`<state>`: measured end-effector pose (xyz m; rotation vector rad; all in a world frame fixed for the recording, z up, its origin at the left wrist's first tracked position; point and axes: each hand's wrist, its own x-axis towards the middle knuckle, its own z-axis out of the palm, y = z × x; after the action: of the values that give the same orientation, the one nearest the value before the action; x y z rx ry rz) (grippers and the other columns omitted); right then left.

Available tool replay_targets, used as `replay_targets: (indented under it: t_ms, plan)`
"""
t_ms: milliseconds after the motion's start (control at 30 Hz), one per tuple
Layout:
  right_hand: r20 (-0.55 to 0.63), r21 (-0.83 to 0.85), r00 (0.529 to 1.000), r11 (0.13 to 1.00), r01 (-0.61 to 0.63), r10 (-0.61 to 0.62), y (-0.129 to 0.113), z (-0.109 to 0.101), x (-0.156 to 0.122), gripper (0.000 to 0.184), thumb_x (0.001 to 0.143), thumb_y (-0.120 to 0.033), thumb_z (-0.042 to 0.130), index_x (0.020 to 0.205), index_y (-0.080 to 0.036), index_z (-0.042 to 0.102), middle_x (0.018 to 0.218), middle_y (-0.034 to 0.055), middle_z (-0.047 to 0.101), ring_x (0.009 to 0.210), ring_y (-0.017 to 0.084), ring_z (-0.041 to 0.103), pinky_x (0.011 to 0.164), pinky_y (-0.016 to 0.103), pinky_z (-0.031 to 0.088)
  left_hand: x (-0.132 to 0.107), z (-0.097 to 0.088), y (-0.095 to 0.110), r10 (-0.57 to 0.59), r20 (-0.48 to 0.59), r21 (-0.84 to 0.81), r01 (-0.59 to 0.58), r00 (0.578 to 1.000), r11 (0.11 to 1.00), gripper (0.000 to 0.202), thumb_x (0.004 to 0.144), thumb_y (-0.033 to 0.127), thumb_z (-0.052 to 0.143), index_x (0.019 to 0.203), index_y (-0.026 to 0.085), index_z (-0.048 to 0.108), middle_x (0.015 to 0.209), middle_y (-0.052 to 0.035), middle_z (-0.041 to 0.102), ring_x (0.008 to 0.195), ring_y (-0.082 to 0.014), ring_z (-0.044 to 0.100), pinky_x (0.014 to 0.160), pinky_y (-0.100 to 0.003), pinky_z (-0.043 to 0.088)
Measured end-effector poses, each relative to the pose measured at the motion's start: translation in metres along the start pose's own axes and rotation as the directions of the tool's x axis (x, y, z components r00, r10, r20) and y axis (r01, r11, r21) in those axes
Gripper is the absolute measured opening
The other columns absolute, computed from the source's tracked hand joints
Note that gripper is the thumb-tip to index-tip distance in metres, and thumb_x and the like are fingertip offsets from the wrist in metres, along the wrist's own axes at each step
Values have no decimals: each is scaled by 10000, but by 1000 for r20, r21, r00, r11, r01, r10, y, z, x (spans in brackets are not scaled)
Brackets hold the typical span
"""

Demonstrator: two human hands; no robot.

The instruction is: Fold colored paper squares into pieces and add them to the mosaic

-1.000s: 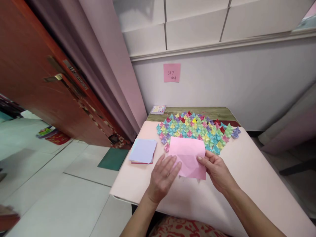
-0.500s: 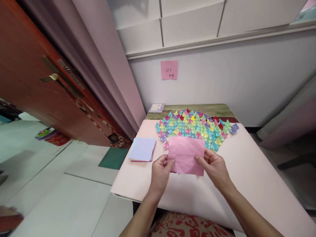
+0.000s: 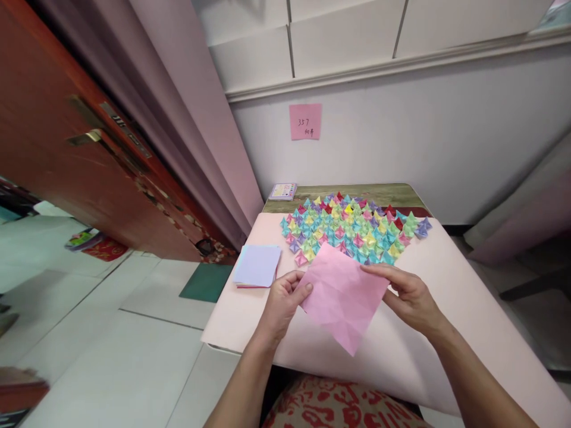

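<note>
Both my hands hold one creased pink paper square [image 3: 342, 295] above the near part of the table. My left hand [image 3: 283, 300] pinches its left corner between thumb and fingers. My right hand [image 3: 408, 294] grips its right corner, fingers over the top edge. The sheet is unfolded and turned like a diamond, one corner pointing toward me. Just beyond it lie several small folded paper pieces [image 3: 352, 229] in many colours, packed close together. A stack of coloured paper squares [image 3: 257, 266], lilac on top, lies left of my left hand.
The table is covered by a pale pink sheet [image 3: 450, 309]; its far end shows bare wood [image 3: 383, 193] with a small paper pack [image 3: 283, 191]. A pink note [image 3: 305, 121] is stuck on the wall. A red door [image 3: 66, 154] and curtain stand at the left.
The pink sheet was folded in half and lying under my hands; I have lifted it, opened it to a full square and turned it to a diamond.
</note>
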<state>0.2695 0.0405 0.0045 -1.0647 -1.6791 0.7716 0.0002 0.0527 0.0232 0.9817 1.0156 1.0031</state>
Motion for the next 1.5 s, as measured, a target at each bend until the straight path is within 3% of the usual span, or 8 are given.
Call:
replay_targets:
  t_ms: [167,333,467,633,867,1100,1333,1500]
  plan:
    - [-23,-45,1000,999,-7,6,-1,5,-4,354,853,-244,644,1200,-298,684,1121,51,723,984,224,678,873,338,534,1,10,4,22,-63,-48,-25,998,999,255,711,310,802,852,127,697,746,-33,709,605,-104,600,579,-190,466]
    - [-157,407,955,898,-170,252,-9,24,-4,554,909,-435,585,1429,-302,447,1038,59,709,835,192,676,721,304,549,3,20,1,111,-114,-52,-118,987,992,214,746,303,771,837,140,666,687,0,671,594,-96,584,582,-188,463]
    - [-70,617,914,737,-274,399,-17,36,0,649,894,-681,428,1389,-267,492,1048,101,707,851,234,684,691,333,554,5,25,-3,141,-123,-46,-147,982,988,212,785,324,737,858,160,624,681,16,656,572,-89,568,576,-189,458]
    - [-135,534,852,762,-367,505,-14,38,0,678,769,-508,744,1353,-265,502,974,57,725,837,212,683,730,317,554,4,28,-6,146,-126,-34,-151,981,988,214,805,330,717,883,171,597,769,-8,691,603,-96,592,589,-192,461]
    - [-214,452,866,831,-324,453,-15,31,5,751,728,-431,798,1374,-230,472,772,-1,685,696,157,640,642,263,534,3,33,-5,131,-14,-76,-132,991,988,335,817,332,708,1085,157,609,902,-69,714,743,-159,655,716,-268,512]
    - [-171,310,907,895,-321,385,-25,24,5,792,816,-428,717,1499,-307,335,751,-26,634,638,132,579,579,238,488,5,30,-3,176,-204,28,-174,963,984,571,803,381,709,1317,187,555,682,-1,672,603,-158,614,618,-264,495]
    - [-84,275,919,895,-351,386,-22,23,3,394,691,-397,820,1031,-210,751,732,10,647,613,141,566,549,258,505,3,30,3,350,-142,213,-317,926,924,255,849,315,641,1049,205,754,1050,-73,734,1043,-223,637,934,-321,467]
    - [-42,409,885,816,-407,463,-21,21,6,493,661,-395,846,1103,-221,717,908,50,723,750,189,655,632,286,563,3,28,4,157,-51,122,-150,986,981,412,685,301,811,1066,171,723,814,-40,729,697,-151,629,648,-253,493]
